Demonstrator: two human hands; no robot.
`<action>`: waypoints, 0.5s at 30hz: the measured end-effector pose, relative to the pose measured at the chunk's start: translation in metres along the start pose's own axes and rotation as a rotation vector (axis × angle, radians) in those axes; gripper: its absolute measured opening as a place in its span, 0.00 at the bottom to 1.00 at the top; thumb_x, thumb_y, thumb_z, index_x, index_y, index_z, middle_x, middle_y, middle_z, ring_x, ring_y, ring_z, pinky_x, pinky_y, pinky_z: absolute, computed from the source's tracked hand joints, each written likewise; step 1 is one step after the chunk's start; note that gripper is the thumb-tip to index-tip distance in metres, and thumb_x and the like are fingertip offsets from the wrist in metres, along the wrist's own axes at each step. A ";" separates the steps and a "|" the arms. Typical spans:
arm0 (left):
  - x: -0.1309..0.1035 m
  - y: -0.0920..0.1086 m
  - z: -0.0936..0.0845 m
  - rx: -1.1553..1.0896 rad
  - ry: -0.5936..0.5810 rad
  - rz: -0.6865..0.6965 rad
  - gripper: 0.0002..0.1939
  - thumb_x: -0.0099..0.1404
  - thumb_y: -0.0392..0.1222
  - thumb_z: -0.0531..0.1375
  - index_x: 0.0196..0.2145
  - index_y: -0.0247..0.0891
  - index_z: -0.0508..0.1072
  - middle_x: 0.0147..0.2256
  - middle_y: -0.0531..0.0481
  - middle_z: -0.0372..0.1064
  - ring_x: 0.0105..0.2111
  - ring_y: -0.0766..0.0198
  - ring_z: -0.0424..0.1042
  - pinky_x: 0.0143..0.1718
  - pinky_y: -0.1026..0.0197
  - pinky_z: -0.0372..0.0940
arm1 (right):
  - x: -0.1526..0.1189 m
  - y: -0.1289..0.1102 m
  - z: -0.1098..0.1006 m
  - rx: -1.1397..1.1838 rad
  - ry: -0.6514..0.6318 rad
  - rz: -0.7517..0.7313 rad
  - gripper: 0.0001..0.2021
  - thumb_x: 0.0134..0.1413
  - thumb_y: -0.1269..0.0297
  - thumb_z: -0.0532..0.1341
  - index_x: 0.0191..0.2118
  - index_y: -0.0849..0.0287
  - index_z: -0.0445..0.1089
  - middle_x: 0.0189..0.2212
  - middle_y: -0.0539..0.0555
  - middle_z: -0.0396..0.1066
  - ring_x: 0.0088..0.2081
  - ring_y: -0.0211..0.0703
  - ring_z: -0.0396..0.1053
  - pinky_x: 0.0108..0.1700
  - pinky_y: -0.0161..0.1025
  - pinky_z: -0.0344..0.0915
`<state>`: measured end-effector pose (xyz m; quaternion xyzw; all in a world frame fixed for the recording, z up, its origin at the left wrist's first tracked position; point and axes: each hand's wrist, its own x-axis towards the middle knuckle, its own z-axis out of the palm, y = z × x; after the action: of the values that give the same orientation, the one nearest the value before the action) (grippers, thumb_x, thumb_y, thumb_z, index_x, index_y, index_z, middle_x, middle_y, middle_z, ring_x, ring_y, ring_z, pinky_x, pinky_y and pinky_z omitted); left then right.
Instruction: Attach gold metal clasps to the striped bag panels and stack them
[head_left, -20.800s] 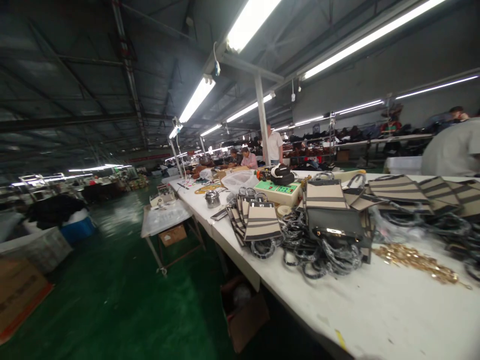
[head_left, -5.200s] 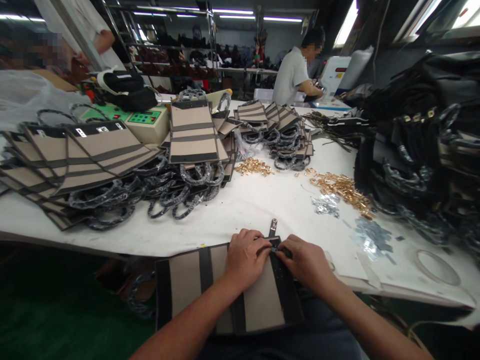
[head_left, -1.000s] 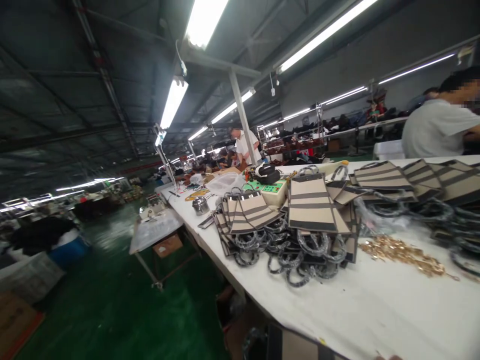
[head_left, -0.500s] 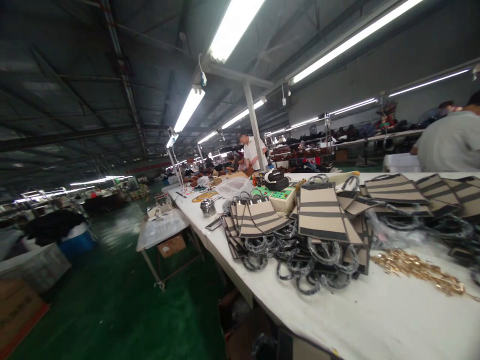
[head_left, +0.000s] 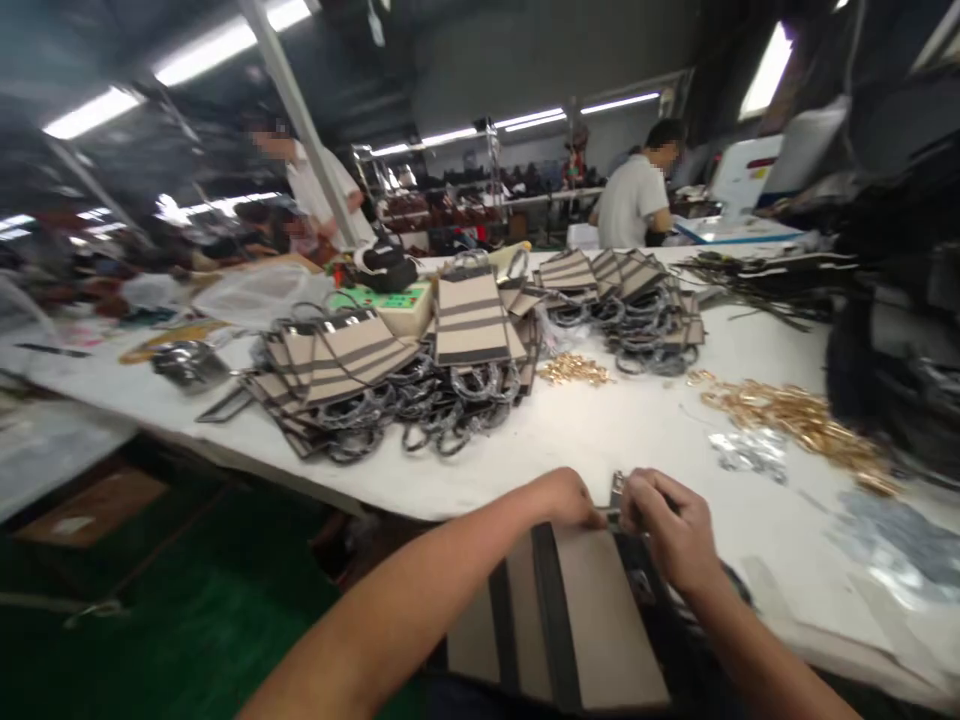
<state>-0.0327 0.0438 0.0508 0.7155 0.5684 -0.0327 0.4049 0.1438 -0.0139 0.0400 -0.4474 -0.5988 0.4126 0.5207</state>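
Note:
A striped bag (head_left: 604,610), beige with dark bands, lies tilted at the table's front edge, close to my body. At its top edge my left hand (head_left: 570,498) is closed, its fingertips mostly hidden behind the thumb side. My right hand (head_left: 673,520) is closed just to the right, fingers curled on a short dark strap end with a small silvery metal fitting (head_left: 618,482). The fitting sticks up between the two hands. Part of the bag's dark side shows under my right wrist.
Piled striped bags (head_left: 472,315) with plastic-wrapped handles stand on the white table (head_left: 570,440). Gold metal fittings (head_left: 795,415) and clear plastic bits (head_left: 750,455) lie at the right. A green-topped machine (head_left: 405,305) and a steel pot (head_left: 189,365) stand farther left. Two people work beyond.
The view has swung right and down. Both my hands and the striped bag at the table edge have come into view. Earlier, neither hand was visible.

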 end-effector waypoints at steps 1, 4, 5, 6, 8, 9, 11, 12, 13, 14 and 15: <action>0.008 -0.002 -0.001 -0.012 -0.026 0.021 0.17 0.59 0.49 0.69 0.20 0.39 0.72 0.20 0.53 0.64 0.27 0.60 0.67 0.32 0.56 0.63 | 0.003 0.000 -0.001 0.016 0.017 0.026 0.26 0.69 0.48 0.59 0.21 0.56 0.67 0.18 0.50 0.66 0.24 0.42 0.63 0.31 0.40 0.60; 0.020 -0.009 0.000 -0.041 -0.062 0.064 0.17 0.59 0.49 0.70 0.21 0.39 0.72 0.21 0.52 0.66 0.27 0.61 0.66 0.33 0.55 0.64 | 0.015 0.001 0.003 0.079 0.068 0.063 0.24 0.69 0.49 0.61 0.22 0.56 0.67 0.18 0.48 0.65 0.21 0.41 0.62 0.28 0.40 0.59; 0.021 -0.011 0.001 -0.047 -0.061 0.073 0.17 0.59 0.50 0.70 0.20 0.40 0.71 0.21 0.52 0.67 0.27 0.61 0.66 0.33 0.55 0.64 | 0.018 0.000 0.005 0.094 0.070 0.061 0.24 0.69 0.50 0.61 0.22 0.56 0.67 0.17 0.48 0.65 0.21 0.40 0.61 0.27 0.40 0.58; 0.021 -0.012 0.001 -0.052 -0.057 0.083 0.18 0.58 0.50 0.70 0.20 0.40 0.70 0.20 0.52 0.66 0.27 0.61 0.66 0.33 0.55 0.65 | 0.020 -0.003 0.008 0.107 0.065 0.053 0.25 0.69 0.50 0.62 0.21 0.56 0.66 0.17 0.48 0.65 0.21 0.40 0.61 0.27 0.40 0.58; 0.024 -0.013 0.002 -0.062 -0.044 0.113 0.18 0.57 0.48 0.71 0.19 0.41 0.69 0.19 0.52 0.65 0.27 0.60 0.66 0.34 0.55 0.66 | 0.021 -0.010 0.012 0.115 0.030 0.028 0.25 0.69 0.51 0.62 0.21 0.56 0.65 0.17 0.48 0.65 0.21 0.40 0.61 0.27 0.40 0.58; 0.026 -0.012 0.003 -0.069 -0.040 0.136 0.18 0.56 0.46 0.72 0.19 0.41 0.69 0.18 0.53 0.64 0.28 0.60 0.66 0.35 0.55 0.66 | 0.021 -0.014 0.014 0.104 0.001 0.014 0.25 0.70 0.52 0.61 0.21 0.56 0.65 0.17 0.48 0.65 0.21 0.40 0.61 0.27 0.40 0.58; 0.033 -0.010 0.003 -0.090 -0.034 0.190 0.15 0.56 0.42 0.72 0.20 0.41 0.71 0.18 0.54 0.64 0.30 0.60 0.67 0.37 0.58 0.66 | 0.022 -0.021 0.020 0.044 -0.071 -0.024 0.25 0.71 0.53 0.60 0.20 0.56 0.65 0.17 0.48 0.65 0.22 0.40 0.62 0.29 0.40 0.58; 0.037 -0.009 0.003 -0.104 -0.030 0.214 0.13 0.57 0.40 0.71 0.21 0.41 0.72 0.19 0.54 0.65 0.31 0.60 0.68 0.37 0.59 0.66 | 0.022 -0.024 0.023 -0.001 -0.105 -0.050 0.25 0.71 0.54 0.60 0.20 0.56 0.65 0.17 0.48 0.64 0.22 0.40 0.62 0.29 0.40 0.58; 0.041 -0.008 0.003 -0.118 -0.023 0.233 0.11 0.58 0.40 0.70 0.22 0.41 0.73 0.20 0.54 0.66 0.32 0.60 0.68 0.37 0.60 0.66 | 0.022 -0.025 0.027 -0.045 -0.140 -0.083 0.25 0.71 0.56 0.59 0.20 0.56 0.64 0.17 0.48 0.63 0.22 0.40 0.61 0.29 0.40 0.57; 0.044 -0.009 0.003 -0.132 -0.015 0.242 0.10 0.60 0.40 0.68 0.23 0.40 0.74 0.20 0.54 0.67 0.33 0.60 0.69 0.37 0.61 0.65 | 0.022 -0.026 0.030 -0.085 -0.174 -0.125 0.25 0.71 0.57 0.59 0.19 0.56 0.63 0.17 0.48 0.62 0.22 0.39 0.60 0.28 0.40 0.56; 0.046 -0.010 0.004 -0.145 -0.003 0.242 0.10 0.61 0.41 0.68 0.23 0.39 0.75 0.21 0.54 0.67 0.34 0.60 0.69 0.37 0.62 0.65 | 0.022 -0.026 0.033 -0.123 -0.208 -0.171 0.24 0.70 0.58 0.59 0.19 0.56 0.62 0.18 0.47 0.61 0.22 0.38 0.59 0.28 0.40 0.55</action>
<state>-0.0230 0.0783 0.0196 0.7477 0.4782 0.0566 0.4572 0.1069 -0.0001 0.0672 -0.3807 -0.7097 0.3735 0.4604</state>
